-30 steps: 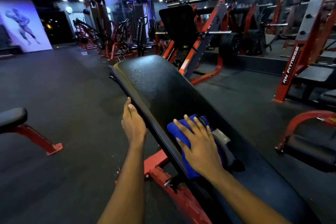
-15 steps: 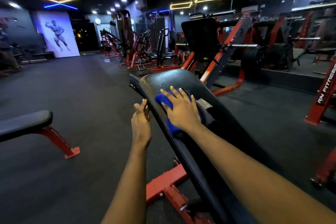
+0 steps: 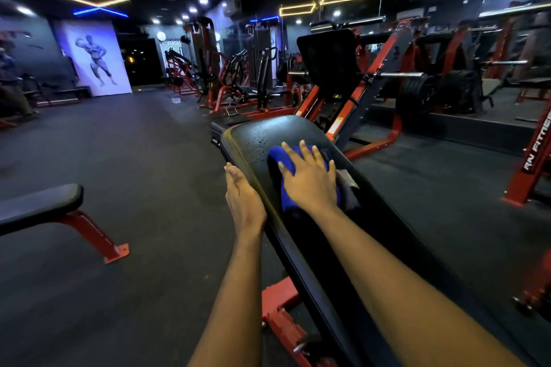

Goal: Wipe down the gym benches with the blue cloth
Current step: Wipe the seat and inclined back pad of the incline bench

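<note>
Right hand flat on blue cloth, left hand along bench edge

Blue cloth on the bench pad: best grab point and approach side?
The blue cloth lies flat on the sloped bench pad under the flat right hand. Probably pinch its thick folded left edge, coming from above on the pad's left side: only that edge is exposed.
</note>
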The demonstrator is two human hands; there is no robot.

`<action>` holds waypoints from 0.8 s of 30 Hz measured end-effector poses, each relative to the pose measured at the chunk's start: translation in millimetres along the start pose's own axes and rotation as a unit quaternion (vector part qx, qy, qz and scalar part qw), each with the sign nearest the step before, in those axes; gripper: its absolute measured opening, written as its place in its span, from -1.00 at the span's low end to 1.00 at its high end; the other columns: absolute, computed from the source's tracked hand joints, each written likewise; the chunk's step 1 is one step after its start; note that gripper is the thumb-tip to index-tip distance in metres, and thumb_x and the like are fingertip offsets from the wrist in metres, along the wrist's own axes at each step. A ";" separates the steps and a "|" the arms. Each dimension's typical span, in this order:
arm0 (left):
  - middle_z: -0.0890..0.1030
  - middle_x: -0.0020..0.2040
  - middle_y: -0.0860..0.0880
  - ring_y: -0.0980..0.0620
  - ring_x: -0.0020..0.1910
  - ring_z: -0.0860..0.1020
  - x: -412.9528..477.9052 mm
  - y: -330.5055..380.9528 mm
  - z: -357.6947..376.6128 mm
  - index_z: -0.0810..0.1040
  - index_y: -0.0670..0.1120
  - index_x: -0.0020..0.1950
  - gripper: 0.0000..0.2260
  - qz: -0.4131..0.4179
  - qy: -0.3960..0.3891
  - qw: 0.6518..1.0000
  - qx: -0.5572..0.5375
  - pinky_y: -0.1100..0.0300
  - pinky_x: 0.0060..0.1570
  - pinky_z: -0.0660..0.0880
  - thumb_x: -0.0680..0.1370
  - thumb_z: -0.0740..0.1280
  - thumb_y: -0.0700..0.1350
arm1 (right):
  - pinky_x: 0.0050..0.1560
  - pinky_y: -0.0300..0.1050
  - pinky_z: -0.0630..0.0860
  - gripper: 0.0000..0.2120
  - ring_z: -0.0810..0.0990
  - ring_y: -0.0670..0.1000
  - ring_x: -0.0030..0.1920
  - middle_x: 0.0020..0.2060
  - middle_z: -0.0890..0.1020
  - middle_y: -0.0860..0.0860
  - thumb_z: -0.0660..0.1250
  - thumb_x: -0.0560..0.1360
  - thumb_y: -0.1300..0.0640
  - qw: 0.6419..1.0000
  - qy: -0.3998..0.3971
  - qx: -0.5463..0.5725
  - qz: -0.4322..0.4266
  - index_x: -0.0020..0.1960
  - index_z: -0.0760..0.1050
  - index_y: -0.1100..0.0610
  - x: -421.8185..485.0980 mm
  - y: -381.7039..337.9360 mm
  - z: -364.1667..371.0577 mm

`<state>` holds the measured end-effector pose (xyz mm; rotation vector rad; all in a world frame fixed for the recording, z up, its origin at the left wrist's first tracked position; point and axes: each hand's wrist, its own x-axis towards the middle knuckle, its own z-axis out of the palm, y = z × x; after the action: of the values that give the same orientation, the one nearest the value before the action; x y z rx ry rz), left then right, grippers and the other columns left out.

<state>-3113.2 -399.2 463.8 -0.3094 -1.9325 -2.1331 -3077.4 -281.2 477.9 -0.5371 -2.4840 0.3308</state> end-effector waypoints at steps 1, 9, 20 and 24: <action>0.22 0.56 -0.07 -0.01 0.55 0.15 1.6 1.1 2.3 0.18 -0.11 0.58 -0.46 -0.002 0.000 1.000 0.006 0.14 0.51 0.05 0.68 -0.12 0.14 | 0.52 0.27 -0.05 -0.50 0.01 0.05 0.59 0.59 0.09 -0.09 0.01 0.62 -0.24 0.999 0.007 -0.006 -0.047 0.55 0.07 -0.27 -6.0 3.2 0.9; 0.07 0.61 -0.08 -0.04 0.58 0.03 14.1 -0.3 13.5 -0.02 -0.04 0.61 -0.47 -0.004 -0.015 0.998 0.066 0.05 0.55 -0.02 0.68 -0.12 0.14 | 0.52 0.27 -0.05 -0.51 -0.01 0.05 0.59 0.59 0.07 -0.09 0.03 0.63 -0.22 1.000 -0.003 -0.007 0.022 0.55 0.08 -0.28 34.4 28.7 -5.0; 0.09 0.60 -0.09 -0.07 0.57 0.08 10.0 -0.5 11.9 -0.07 0.01 0.62 -0.49 0.004 -0.028 0.998 0.052 0.06 0.49 0.04 0.69 -0.08 0.12 | 0.53 0.23 0.04 -0.49 0.07 0.00 0.57 0.57 0.17 -0.13 0.05 0.58 -0.29 0.999 -0.004 0.016 -0.047 0.52 0.15 -0.31 45.4 58.4 -2.0; 0.06 0.60 -0.09 -0.08 0.57 0.05 10.1 -2.1 11.1 -0.10 0.03 0.62 -0.48 0.003 -0.039 0.998 0.053 0.07 0.49 0.02 0.69 -0.08 0.13 | 0.50 0.25 0.09 -0.51 0.11 0.03 0.57 0.56 0.19 -0.10 0.06 0.60 -0.26 0.997 0.016 0.034 0.072 0.52 0.17 -0.27 59.4 59.6 -3.7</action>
<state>-3123.6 -388.4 466.2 -0.3827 -2.0775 -2.0334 -3102.1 -201.4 488.9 -0.6901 -2.3994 0.4582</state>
